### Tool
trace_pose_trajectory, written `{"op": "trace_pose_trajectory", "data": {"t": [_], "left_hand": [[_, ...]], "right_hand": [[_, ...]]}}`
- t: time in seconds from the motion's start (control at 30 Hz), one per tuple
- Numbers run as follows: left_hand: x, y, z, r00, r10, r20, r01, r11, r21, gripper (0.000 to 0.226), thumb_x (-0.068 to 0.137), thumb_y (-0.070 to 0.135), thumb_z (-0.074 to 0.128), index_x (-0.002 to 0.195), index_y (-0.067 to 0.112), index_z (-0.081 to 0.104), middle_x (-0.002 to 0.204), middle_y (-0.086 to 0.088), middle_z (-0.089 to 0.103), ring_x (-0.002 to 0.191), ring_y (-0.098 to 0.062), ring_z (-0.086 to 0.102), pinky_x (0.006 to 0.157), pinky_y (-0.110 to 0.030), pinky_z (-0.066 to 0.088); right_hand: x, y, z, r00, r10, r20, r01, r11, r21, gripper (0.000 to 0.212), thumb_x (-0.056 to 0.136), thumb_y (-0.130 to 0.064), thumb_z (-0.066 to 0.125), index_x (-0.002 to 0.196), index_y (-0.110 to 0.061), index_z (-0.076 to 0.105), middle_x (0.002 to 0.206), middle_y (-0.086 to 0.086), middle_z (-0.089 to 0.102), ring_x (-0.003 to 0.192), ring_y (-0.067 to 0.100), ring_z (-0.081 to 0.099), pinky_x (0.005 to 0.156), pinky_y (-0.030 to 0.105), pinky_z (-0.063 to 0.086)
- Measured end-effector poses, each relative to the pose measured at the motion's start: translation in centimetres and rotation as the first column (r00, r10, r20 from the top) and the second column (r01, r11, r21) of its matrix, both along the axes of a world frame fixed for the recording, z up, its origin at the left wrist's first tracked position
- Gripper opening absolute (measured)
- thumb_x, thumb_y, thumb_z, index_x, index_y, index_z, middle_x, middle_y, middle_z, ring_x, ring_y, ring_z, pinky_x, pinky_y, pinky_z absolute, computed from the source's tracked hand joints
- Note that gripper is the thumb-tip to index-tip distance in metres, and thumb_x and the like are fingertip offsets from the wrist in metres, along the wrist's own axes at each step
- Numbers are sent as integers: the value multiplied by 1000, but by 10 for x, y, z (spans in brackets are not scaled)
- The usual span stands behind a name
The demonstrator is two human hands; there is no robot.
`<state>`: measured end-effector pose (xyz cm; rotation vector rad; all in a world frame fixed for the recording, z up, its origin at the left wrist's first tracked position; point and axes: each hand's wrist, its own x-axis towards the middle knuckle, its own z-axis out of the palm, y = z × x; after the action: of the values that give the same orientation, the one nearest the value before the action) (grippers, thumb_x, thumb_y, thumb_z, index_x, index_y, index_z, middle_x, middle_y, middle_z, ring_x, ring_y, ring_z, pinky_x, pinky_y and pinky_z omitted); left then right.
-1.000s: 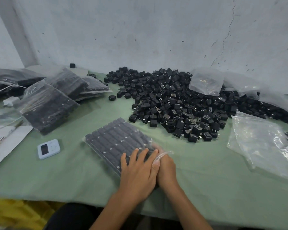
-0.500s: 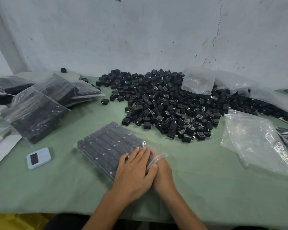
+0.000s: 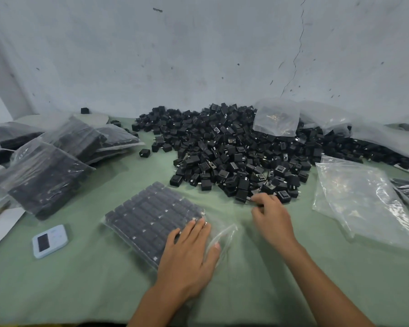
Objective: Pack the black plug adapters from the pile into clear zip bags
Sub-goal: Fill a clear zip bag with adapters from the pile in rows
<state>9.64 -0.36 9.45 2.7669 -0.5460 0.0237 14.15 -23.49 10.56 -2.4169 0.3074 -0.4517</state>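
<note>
**Completed units.** Well to the left of the left grip (image 3: pixel 187 253), several filled zip bags (image 3: pixel 80 140) lie stacked on the table (image 3: pixel 80 291). Each is packed dark with black plug adapters (image 3: pixel 40 182). These count as done. Between that stack and the left grip, nearer the table edge, lies a small white device (image 3: pixel 50 240) with a dark screen.

**Unit in work.** Directly under the left grip lies the bag in work (image 3: pixel 147 215), flat on the table. Its adapters sit in tight rows that fill it almost to the mouth. The mouth shows as loose clear film at the grip's right side. The left grip is flat with fingers straight, pressing down on the near end of the rows. The mouth looks unsealed, but the film is too blurred to confirm this.

**Supply.** Right of the left grip and apart from it, the right grip (image 3: pixel 269 215) is at the near edge of the pile (image 3: pixel 234 149). Its fingers are curled and touch the nearest adapters. Whether one is pinched cannot be determined. Beyond this grip the pile runs back to the wall, so most of the stock is judged unpacked. To its right, empty clear bags (image 3: pixel 364 199) lie ready on the table.
</note>
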Motion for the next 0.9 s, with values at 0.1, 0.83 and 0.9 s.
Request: {"op": "trace_pose_trajectory", "data": {"t": [0.1,0.83,0.9], "left_hand": [[0,1,-1,1000,1,2,-1,1000,3,83,86,65,-12,160,35,10,166,18,1,150,2,-9,122,-35,-5],[2,1,-5,1000,10,29,-11,999,40,69,94,56,4,160,36,8,166,19,-2,150,2,-10,120,-31,-10],[2,-1,-6,999,18,32,-19,998,54,69,94,57,9,159,36,11,167,18,-1,150,1,-9,122,-34,-8]], "right_hand": [[29,-8,3,999,34,-43,-40,988,-151,42,94,-8,53,134,-20,55,135,1,51,115,23,56,91,39,49],[15,-6,32,993,101,60,-107,564,819,12,93,-11,55,103,-16,61,99,11,63,77,20,63,68,33,58],[-21,-4,26,983,161,93,-142,326,935,18,93,-2,54,104,-13,62,101,15,65,81,21,62,69,31,57]]}}
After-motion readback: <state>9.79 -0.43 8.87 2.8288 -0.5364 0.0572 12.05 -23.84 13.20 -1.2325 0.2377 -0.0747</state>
